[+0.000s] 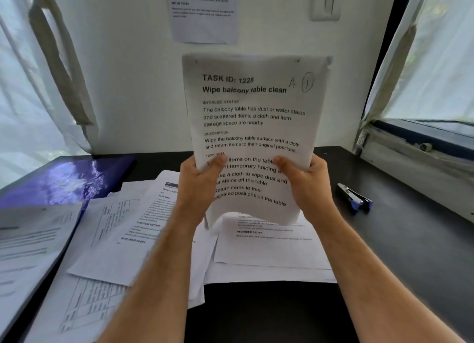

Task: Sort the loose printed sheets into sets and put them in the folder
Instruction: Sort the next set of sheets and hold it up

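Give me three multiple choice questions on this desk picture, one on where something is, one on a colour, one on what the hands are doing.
1. Where does the stapler lie?
A. right of the held sheets
B. on the folder
C. under the loose sheets

2. What colour is the folder?
A. red
B. blue-purple
C. green

3. How is the stack of sheets held?
A. left hand alone
B. lying flat on the desk
C. upright in both hands

Answers: 1 A, it sits on the dark desk at right. 2 B, its glossy cover shows that. 3 C, the left hand and right hand grip its lower edges.

Black desk (pixel 400 240), loose printed sheets (pixel 269 253), blue folder (pixel 64 181), stapler (pixel 354 197)
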Motion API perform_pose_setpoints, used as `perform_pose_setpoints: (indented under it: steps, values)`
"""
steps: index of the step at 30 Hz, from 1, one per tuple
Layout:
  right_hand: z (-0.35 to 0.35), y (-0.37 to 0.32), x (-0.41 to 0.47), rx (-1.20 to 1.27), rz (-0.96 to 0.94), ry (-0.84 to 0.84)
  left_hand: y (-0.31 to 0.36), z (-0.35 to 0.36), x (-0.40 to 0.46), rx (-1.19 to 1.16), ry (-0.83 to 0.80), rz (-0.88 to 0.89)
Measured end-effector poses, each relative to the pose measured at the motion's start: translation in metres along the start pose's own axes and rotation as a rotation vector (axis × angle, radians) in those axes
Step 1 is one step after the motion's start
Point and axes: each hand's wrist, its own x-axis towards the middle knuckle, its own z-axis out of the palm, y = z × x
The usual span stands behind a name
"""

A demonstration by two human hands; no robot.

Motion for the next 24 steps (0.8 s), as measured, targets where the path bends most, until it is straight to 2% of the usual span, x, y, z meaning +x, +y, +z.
perform_pose_setpoints:
  steps: [4,9,16,21,24]
  values:
    - [-0.001,0.0,0.003,0.003,-0.02,0.04,0.004,0.002,0.001,-0.022,0.021,0.04]
    - [-0.001,0.015,0.006,-0.205,0.154,-0.071,-0.012,0.001,0.002,0.049,0.014,-0.042]
    - [0.0,0.012,0.007,-0.111,0.098,0.003,-0.005,0.003,0.003,0.0,0.053,0.039]
    - [-0.002,0.02,0.006,-0.304,0.225,-0.09,-0.018,0.002,0.003,0.07,0.022,-0.069]
    - [0.0,0.017,0.005,-0.294,0.157,-0.047,-0.016,0.003,0.002,0.036,0.055,-0.011]
